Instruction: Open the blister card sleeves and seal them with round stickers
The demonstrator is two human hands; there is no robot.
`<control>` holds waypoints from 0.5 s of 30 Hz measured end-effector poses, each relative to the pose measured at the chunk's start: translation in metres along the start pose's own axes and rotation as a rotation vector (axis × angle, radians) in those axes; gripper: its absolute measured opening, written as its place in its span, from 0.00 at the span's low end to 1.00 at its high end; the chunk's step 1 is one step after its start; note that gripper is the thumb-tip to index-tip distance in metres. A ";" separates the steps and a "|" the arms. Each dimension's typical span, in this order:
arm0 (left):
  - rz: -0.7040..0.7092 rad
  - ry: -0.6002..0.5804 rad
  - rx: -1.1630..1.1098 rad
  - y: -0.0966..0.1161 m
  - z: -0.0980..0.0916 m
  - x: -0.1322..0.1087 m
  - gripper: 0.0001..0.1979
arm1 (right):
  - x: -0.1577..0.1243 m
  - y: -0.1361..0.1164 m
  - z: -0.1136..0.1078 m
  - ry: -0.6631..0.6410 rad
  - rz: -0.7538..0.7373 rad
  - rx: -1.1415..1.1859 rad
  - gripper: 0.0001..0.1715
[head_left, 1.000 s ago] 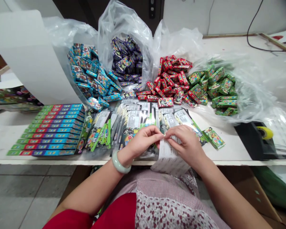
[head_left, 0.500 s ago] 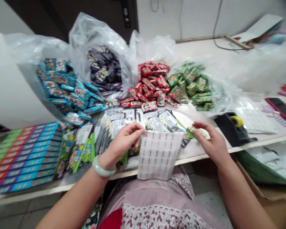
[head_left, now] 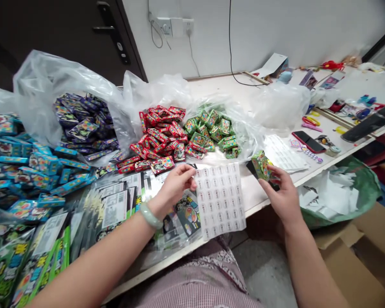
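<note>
My left hand (head_left: 173, 188) pinches the upper left corner of a white sticker sheet (head_left: 220, 200), which hangs over the table's front edge. A pale green bangle (head_left: 150, 216) sits on that wrist. My right hand (head_left: 281, 192) is closed around a small green box (head_left: 262, 164), held just above the table edge. Flat black printed packets (head_left: 122, 205) lie under and left of the left hand. Behind them sit heaps of small boxes: red (head_left: 158, 137), green (head_left: 211, 130), purple (head_left: 81, 124) and blue (head_left: 22, 158), the last three in clear plastic bags.
A white table (head_left: 218, 87) runs to the right, cluttered with a phone (head_left: 308, 141), scissors, sticker sheets and small items. A green bag of paper scraps (head_left: 336, 196) and a cardboard box (head_left: 365, 265) stand on the floor at right. A dark door is behind.
The view has swung right. My right hand left the sticker sheet, reached to the table and now holds a green box. My left hand still holds the sheet.
</note>
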State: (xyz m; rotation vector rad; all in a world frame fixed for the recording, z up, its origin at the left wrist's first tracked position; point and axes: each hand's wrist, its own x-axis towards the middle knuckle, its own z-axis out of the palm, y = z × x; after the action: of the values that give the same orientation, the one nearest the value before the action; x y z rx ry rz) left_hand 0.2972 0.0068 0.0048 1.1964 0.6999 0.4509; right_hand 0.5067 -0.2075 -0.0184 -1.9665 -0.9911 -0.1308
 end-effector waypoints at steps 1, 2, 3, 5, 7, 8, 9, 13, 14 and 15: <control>-0.006 0.005 0.019 -0.007 0.009 0.009 0.12 | 0.001 -0.003 -0.006 -0.025 -0.066 0.019 0.25; -0.011 0.008 0.044 -0.014 0.017 0.017 0.11 | 0.002 -0.006 -0.010 -0.106 -0.144 0.028 0.24; -0.011 0.013 0.073 -0.021 0.024 0.024 0.09 | 0.001 -0.008 -0.010 -0.222 -0.216 0.026 0.22; -0.008 0.016 0.154 -0.033 0.033 0.036 0.07 | -0.003 -0.009 -0.002 -0.467 -0.292 -0.013 0.21; 0.005 0.002 0.267 -0.042 0.035 0.043 0.05 | -0.008 -0.006 0.013 -0.640 -0.276 -0.086 0.22; 0.016 -0.011 0.334 -0.044 0.034 0.045 0.05 | -0.011 -0.004 0.020 -0.692 -0.252 -0.124 0.23; 0.032 -0.026 0.407 -0.045 0.031 0.047 0.06 | -0.014 -0.001 0.026 -0.730 -0.232 -0.155 0.24; 0.139 -0.104 0.721 -0.042 0.017 0.047 0.08 | -0.020 0.006 0.035 -0.779 -0.201 -0.198 0.26; 0.167 -0.125 0.797 -0.041 0.014 0.046 0.11 | -0.020 0.007 0.034 -0.777 -0.204 -0.199 0.26; 0.190 -0.146 0.869 -0.040 0.011 0.044 0.15 | -0.020 0.008 0.033 -0.776 -0.209 -0.198 0.26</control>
State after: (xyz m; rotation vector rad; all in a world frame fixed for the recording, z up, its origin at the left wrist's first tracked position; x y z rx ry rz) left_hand 0.3348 0.0157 -0.0420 2.1045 0.6724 0.2006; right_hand 0.4894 -0.1963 -0.0520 -2.1231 -1.7324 0.4726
